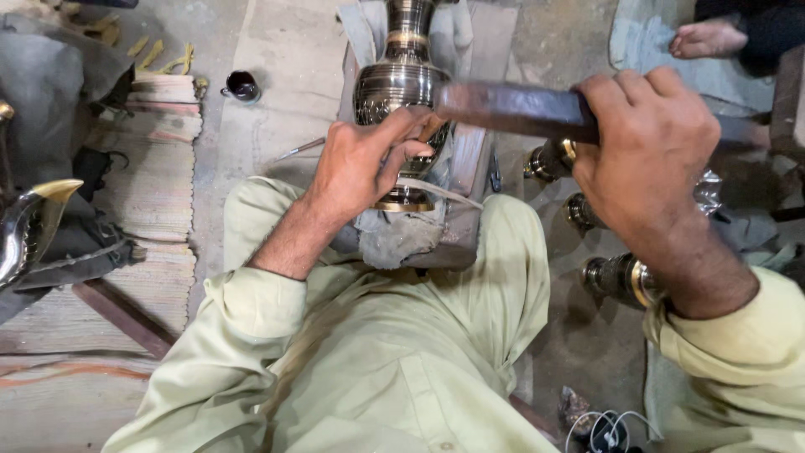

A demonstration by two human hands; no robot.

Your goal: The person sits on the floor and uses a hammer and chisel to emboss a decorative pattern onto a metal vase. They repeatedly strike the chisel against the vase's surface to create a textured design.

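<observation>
A dark engraved metal vase (pixel 401 80) with brass bands lies lengthwise on a padded grey cloth (pixel 402 239) between my knees. My left hand (pixel 362 159) rests on the vase's lower body, fingers pinched together against the metal as if around a small tool that I cannot make out. My right hand (pixel 646 143) is closed around the handle of a dark wooden hammer (pixel 511 109), whose head end lies just over the vase beside my left fingers.
Several similar dark metal vases (pixel 616 278) lie on the floor to the right. A small dark cup (pixel 243 85) and a thin metal tool (pixel 299 149) sit on the floor at left, beside striped mats (pixel 147 193). Another person's bare foot (pixel 708 38) shows at top right.
</observation>
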